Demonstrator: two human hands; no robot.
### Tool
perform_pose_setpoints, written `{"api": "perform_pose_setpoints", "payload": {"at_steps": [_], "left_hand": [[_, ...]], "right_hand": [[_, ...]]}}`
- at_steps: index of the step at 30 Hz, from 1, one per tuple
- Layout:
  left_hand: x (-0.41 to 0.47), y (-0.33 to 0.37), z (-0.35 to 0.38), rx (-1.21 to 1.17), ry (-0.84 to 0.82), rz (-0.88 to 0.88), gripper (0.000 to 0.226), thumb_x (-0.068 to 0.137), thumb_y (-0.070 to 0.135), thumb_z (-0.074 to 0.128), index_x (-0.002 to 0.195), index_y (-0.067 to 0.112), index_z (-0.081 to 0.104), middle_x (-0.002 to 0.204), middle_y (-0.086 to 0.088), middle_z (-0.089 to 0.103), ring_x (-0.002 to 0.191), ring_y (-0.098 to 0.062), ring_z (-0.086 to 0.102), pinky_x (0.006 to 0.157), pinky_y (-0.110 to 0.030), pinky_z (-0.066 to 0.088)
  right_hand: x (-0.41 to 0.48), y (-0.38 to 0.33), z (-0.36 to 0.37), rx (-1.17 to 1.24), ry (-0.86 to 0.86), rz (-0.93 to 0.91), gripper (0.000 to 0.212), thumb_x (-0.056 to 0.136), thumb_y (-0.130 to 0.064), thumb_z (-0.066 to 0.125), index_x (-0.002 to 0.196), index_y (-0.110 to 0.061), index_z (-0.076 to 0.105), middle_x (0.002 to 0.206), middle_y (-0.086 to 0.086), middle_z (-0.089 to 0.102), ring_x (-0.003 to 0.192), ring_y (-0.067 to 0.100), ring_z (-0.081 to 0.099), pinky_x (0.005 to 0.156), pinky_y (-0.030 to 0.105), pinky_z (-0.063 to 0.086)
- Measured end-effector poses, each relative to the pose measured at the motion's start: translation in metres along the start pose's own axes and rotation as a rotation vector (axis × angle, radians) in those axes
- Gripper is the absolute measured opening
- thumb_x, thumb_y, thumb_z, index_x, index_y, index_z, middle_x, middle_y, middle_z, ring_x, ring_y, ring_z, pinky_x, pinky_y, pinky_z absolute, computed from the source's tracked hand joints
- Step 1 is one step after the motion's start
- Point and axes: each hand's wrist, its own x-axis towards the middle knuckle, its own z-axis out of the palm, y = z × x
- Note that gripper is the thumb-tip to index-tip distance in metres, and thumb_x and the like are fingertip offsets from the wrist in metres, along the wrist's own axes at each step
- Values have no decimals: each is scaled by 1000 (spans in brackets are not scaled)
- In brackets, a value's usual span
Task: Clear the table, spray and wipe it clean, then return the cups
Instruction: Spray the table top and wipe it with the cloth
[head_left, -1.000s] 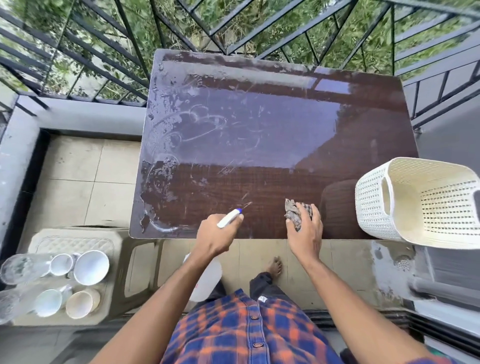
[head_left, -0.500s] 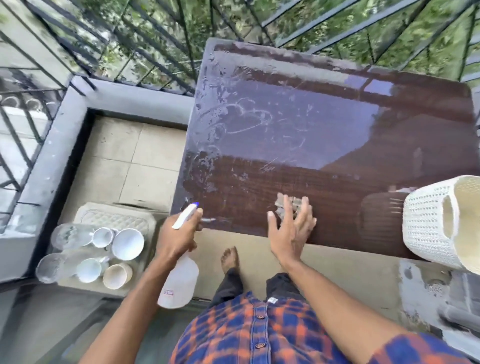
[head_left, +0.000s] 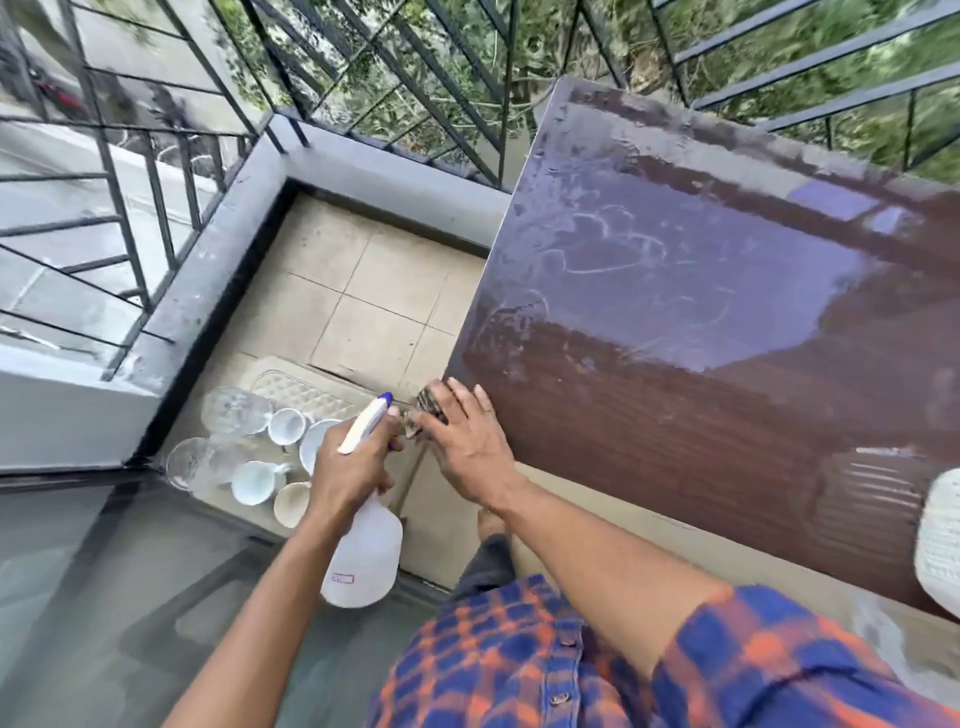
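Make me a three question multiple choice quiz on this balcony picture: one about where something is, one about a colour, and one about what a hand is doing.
1. Where are the cups?
A. in the basket
B. on the low stool left of the table
C. on the table itself

2. The nozzle tip of the spray bottle is
A. red
B. green
C. blue

3. The right hand
A. lies flat on the cloth at the table's near corner
B. grips the spray bottle
C. hangs idle at the person's side

Answers:
1 B: the cups cluster on the stool, below table height.
2 C: the tip above the white trigger head is blue.
3 A: its fingers are spread straight over the cloth, while the left hand holds the bottle.
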Motion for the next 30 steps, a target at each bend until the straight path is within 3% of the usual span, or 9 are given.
{"api": "perform_pose_setpoints", "payload": {"at_steps": [4, 6, 10, 14, 18, 21, 26, 30], "left_hand": [[2, 9, 21, -29, -65, -4, 45, 89, 52, 66, 78, 8, 70, 82, -21, 72, 44, -23, 52, 51, -30, 43], [0, 13, 31, -28, -92, 4, 42, 91, 50, 66, 78, 10, 71, 79, -17, 72, 46, -23, 52, 49, -29, 44], [-2, 22, 52, -51, -167, 19, 34, 97, 40, 66, 84, 9, 72, 76, -7, 69, 52, -22, 51, 43, -25, 44], [0, 23, 62, -40, -175, 33, 28, 98, 40, 65, 94, 14, 75, 79, -8, 71, 52, -18, 53, 52, -30, 48], [5, 26, 67, -59, -177, 22, 21, 98, 40, 65, 93, 22, 74, 80, -9, 71, 56, -21, 54, 49, -28, 47], [9, 27, 64, -53, -149, 24, 31, 97, 44, 65, 89, 16, 74, 80, -9, 72, 50, -22, 53, 54, -32, 47], [15, 30, 44, -120, -54, 61, 39, 91, 49, 62, 73, 16, 71, 74, -10, 71, 44, -25, 50, 56, -36, 45], [17, 30, 27, -151, 6, 60, 40, 91, 49, 64, 80, 11, 71, 84, -25, 70, 49, -28, 54, 53, -34, 47]], "right_hand": [[-65, 53, -23, -19, 3, 43, 45, 97, -30, 55, 141, -40, 55, 161, 6, 39, 147, 31, 34, 123, 51, 21], [-113, 90, -36, -59, 32, 115, 45, 96, -32, 58, 141, -39, 57, 161, 7, 39, 147, 30, 35, 123, 49, 22], [-208, 158, -70, -118, 73, 499, 47, 94, -37, 50, 138, -28, 62, 161, 12, 35, 144, 36, 38, 121, 51, 25], [-283, 194, -93, -160, 264, 977, 50, 94, -39, 45, 137, -17, 58, 155, 22, 35, 133, 46, 43, 112, 57, 38], [-255, 179, -75, -181, 431, 1188, 45, 97, -37, 50, 136, -15, 57, 151, 29, 38, 133, 49, 43, 108, 62, 38], [-178, 135, -57, -189, 395, 960, 39, 98, -35, 53, 132, -18, 60, 154, 26, 38, 136, 46, 41, 111, 59, 35], [-45, 35, -17, -9, 94, 253, 40, 96, -33, 54, 136, -35, 55, 160, 11, 37, 145, 37, 32, 121, 57, 20], [18, 34, -13, 27, -64, -236, 33, 99, -38, 49, 125, -29, 68, 148, 10, 53, 137, 35, 48, 116, 54, 32]]}}
